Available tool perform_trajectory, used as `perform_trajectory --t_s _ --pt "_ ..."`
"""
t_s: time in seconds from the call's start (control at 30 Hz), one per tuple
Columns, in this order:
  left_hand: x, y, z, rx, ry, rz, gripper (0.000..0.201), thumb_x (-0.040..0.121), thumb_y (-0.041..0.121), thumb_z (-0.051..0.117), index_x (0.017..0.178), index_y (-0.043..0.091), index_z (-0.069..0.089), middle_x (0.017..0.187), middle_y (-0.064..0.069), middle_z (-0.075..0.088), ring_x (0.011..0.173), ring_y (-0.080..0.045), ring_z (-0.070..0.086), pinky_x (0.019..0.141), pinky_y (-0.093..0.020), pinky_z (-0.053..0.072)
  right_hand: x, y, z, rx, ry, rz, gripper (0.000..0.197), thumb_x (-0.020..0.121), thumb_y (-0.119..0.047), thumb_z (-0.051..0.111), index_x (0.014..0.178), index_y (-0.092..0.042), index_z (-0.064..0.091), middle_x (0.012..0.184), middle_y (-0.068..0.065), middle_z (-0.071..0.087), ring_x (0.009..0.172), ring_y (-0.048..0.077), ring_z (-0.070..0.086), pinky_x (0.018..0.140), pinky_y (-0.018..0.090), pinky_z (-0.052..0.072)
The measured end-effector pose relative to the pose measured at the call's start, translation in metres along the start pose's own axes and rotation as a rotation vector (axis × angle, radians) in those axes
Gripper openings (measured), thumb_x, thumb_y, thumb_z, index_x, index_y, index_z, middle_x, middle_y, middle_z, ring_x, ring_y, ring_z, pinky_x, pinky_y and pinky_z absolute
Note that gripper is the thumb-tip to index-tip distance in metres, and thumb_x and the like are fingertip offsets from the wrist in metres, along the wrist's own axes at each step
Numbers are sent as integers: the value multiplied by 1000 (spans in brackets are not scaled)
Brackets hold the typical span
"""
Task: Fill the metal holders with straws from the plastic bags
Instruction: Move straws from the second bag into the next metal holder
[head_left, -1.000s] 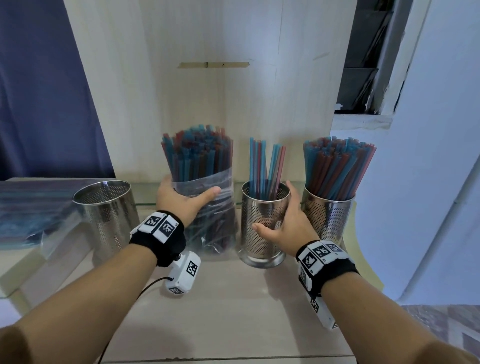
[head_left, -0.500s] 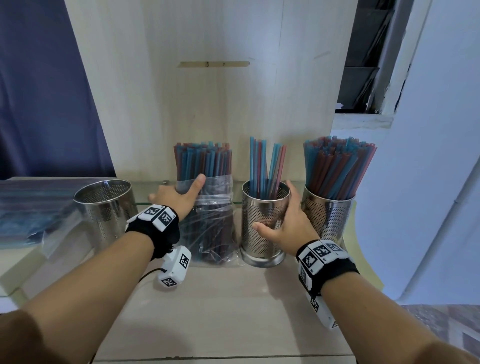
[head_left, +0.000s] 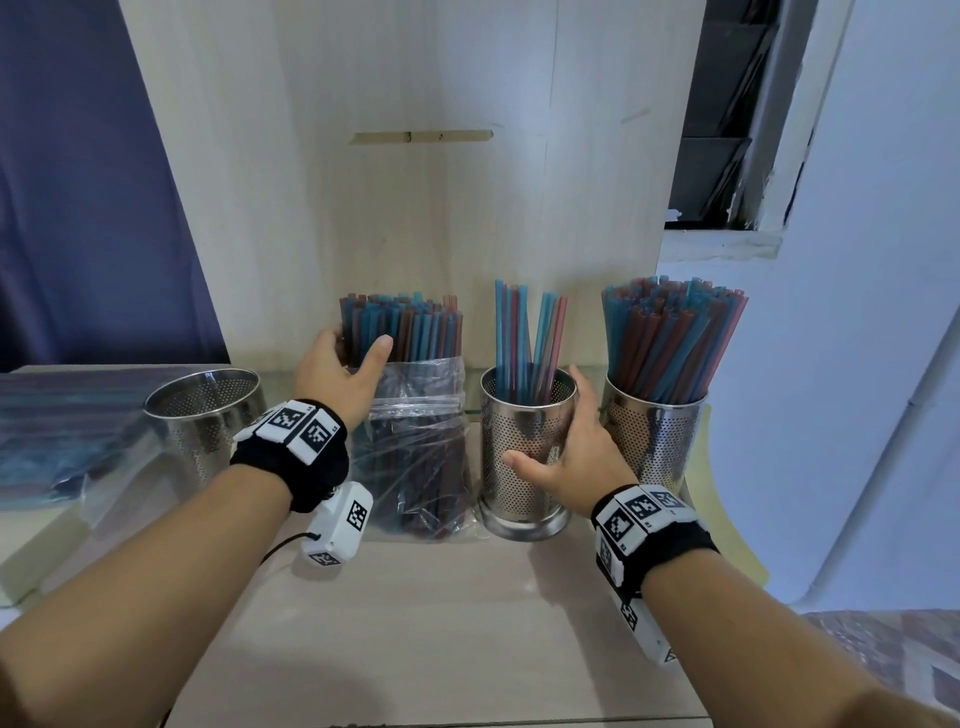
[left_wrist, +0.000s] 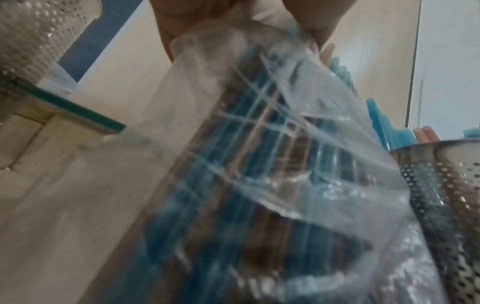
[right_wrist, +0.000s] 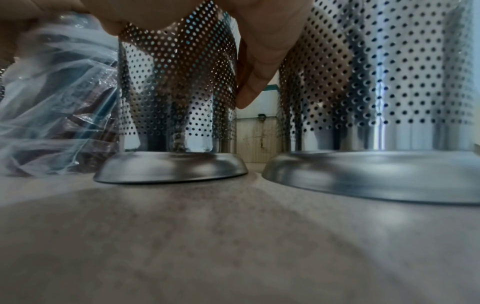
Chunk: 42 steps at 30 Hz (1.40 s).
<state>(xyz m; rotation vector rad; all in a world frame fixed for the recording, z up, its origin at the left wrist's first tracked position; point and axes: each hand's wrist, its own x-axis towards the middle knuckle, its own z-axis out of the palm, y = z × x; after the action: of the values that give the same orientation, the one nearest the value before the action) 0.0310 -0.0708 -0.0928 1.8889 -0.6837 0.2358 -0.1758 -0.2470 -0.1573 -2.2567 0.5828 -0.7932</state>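
Straws (head_left: 402, 330) in bag (head_left: 415, 457) now gripped higher by left hand (head_left: 337, 379) fingers; right hand (head_left: 576, 457) still round middle holder (head_left: 524, 457)

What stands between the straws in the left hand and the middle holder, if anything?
Nothing visible blocks the way. The left hand grips the straws above the bag; the middle holder stands right beside it, its mouth open and only partly filled.

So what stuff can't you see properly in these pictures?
- Left hand fingers: in the head view they go behind the straws.
- Straws low in the plastic bag: smeared by blur in the left wrist view.
- Inside the left holder: the head view shows only part of it.
- Right holder top: cut off in the right wrist view.
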Motion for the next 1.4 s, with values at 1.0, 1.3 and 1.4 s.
perform_trajectory --t_s 1.0,1.3,1.4 --pt "25 40 -23 -72 118 107 36 97 37 54 115 7 59 101 -1 61 92 -21 57 81 -30 43 -1 -3 -2 14 -15 19 125 68 -47 86 154 -34 -4 153 4 41 135 18 47 110 30 35" --pt "42 79 -49 -240 175 259 20 100 33 50 105 13 53 87 9 68 79 0 68 78 -18 53 -3 -7 -5 21 -25 23 124 71 -44 85 155 -31 -4 154 3 41 134 18 48 106 25 35" --pt "44 96 -62 -295 216 309 22 101 31 49 106 11 52 84 9 68 70 6 66 74 -13 53 -3 -7 -4 14 -23 21 123 71 -45 85 155 -30 -4 153 3 41 133 19 48 104 24 35"
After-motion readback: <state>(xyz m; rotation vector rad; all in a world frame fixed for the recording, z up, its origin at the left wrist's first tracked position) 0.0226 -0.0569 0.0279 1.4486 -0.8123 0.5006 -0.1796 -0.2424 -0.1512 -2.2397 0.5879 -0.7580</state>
